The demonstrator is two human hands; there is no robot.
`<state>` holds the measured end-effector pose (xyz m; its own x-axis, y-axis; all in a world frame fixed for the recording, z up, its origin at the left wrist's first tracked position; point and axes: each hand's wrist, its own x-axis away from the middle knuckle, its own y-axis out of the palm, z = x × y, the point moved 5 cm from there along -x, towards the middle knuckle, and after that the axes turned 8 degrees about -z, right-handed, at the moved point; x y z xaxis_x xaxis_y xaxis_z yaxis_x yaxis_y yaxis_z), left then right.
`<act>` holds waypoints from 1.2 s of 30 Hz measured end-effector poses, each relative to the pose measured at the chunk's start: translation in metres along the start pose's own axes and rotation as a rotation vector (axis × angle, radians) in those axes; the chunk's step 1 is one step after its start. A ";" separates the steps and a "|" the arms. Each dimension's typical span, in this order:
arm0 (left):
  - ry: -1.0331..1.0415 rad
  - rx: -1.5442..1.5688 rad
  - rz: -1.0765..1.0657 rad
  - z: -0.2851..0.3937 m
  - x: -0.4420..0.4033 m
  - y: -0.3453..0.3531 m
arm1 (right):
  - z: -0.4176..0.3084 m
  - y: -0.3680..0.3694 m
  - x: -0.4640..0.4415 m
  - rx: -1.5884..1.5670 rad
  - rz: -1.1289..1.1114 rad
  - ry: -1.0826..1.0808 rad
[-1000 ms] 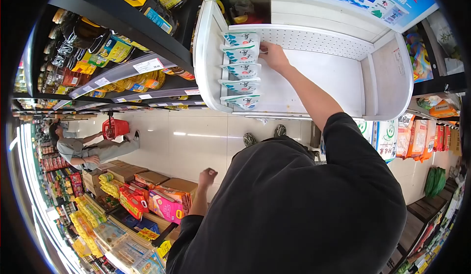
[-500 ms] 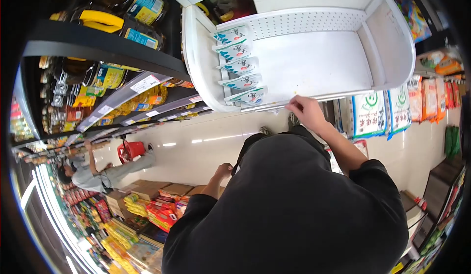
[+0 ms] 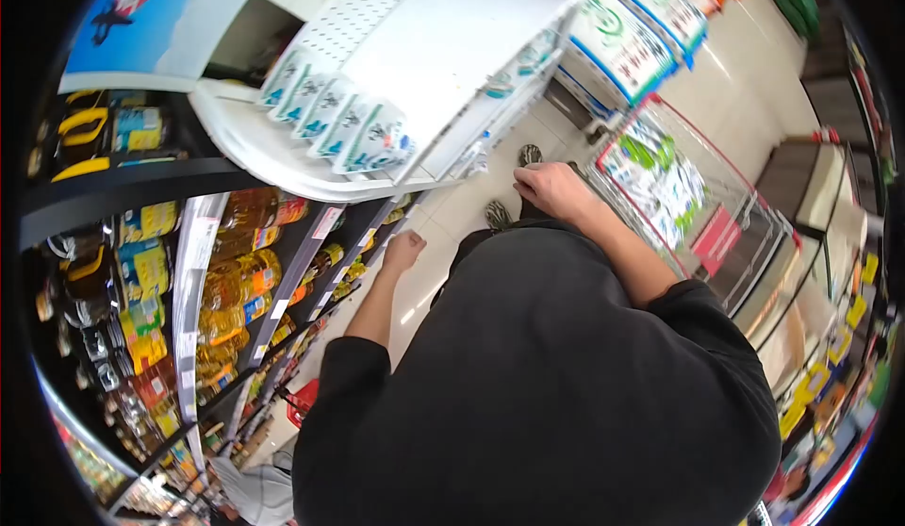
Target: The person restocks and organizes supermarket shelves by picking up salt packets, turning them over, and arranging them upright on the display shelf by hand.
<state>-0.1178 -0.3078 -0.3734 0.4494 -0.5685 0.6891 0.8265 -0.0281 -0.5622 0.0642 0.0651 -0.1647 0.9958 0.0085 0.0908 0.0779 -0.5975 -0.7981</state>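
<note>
My left hand [image 3: 405, 251] hangs below the front corner of a white display shelf [image 3: 443, 45], its fingers curled and nothing visible in them. To the right, my right hand [image 3: 551, 189] is held over the floor in front of me with bent fingers, also with nothing showing in it. It is apart from the shelf and near a shopping cart [image 3: 721, 163] holding white and green packets [image 3: 660, 168]. Several white and teal packets [image 3: 372, 139] stand in a row at the left end of the shelf.
Dark racks of cooking oil bottles [image 3: 236, 281] run along the left. Large white and green sacks [image 3: 622, 45] are stacked beyond the cart. My shoes [image 3: 498, 213] show on the tiled floor. Another person [image 3: 255, 493] in grey is at the lower left, near a red basket [image 3: 302, 402].
My view has turned right, bringing the cart into sight. My right hand has left the shelf's front edge and dropped nearer my body. My left hand now appears beside the shelf's corner.
</note>
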 end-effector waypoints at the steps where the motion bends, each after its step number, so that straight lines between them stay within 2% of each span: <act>1: 0.068 -0.040 -0.016 0.018 -0.009 -0.003 | -0.001 0.001 0.017 -0.014 0.046 0.043; 5: 0.289 -0.137 -0.102 0.102 -0.036 0.000 | 0.003 0.004 0.100 -0.021 0.171 0.222; 9: 0.338 -0.176 -0.114 0.178 -0.044 -0.011 | 0.001 0.009 0.162 -0.069 0.235 0.395; 13: 0.582 -0.470 0.588 0.225 -0.043 -0.051 | 0.004 0.022 0.193 -0.097 0.258 0.464; 15: 0.315 -0.471 0.597 0.234 -0.057 -0.069 | 0.008 0.018 0.207 -0.135 0.315 0.462; 16: 0.304 -0.487 0.583 0.242 -0.061 -0.074 | 0.009 0.012 0.216 -0.159 0.368 0.463; 18: -0.017 -0.475 0.469 0.237 -0.080 -0.085 | 0.014 0.010 0.246 -0.201 0.377 0.498; 21: -0.144 -0.593 0.352 0.139 -0.179 -0.093 | 0.030 0.005 0.298 -0.225 0.415 0.561; 23: -0.142 -0.571 0.335 0.116 -0.192 -0.100 | 0.048 0.017 0.338 -0.254 0.414 0.724; 25: -0.148 -0.541 0.332 0.109 -0.192 -0.097 | 0.061 0.034 0.368 -0.251 0.381 0.766; 27: -0.214 -0.580 0.627 0.109 -0.181 -0.104 | 0.065 0.045 0.384 -0.236 0.354 0.801; 28: -0.342 -0.510 0.544 0.104 -0.187 -0.113 | 0.064 0.047 0.390 -0.259 0.339 0.793; 31: -0.417 -0.471 0.539 0.105 -0.193 -0.126 | 0.066 0.052 0.400 -0.292 0.265 0.794; 32: -0.454 -0.480 0.602 0.111 -0.187 -0.122 | 0.070 0.058 0.403 -0.308 0.243 0.795; 35: -0.403 -0.384 0.652 0.113 -0.179 -0.115 | 0.080 0.066 0.415 -0.309 0.194 0.769; 36: -0.381 -0.499 0.592 0.121 -0.177 -0.112 | 0.085 0.065 0.414 -0.295 0.184 0.752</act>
<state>-0.2491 -0.1051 -0.3769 0.9159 -0.2919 0.2754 0.2149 -0.2229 -0.9509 0.4861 0.0979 -0.2293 0.6855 -0.5863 0.4317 -0.2036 -0.7237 -0.6595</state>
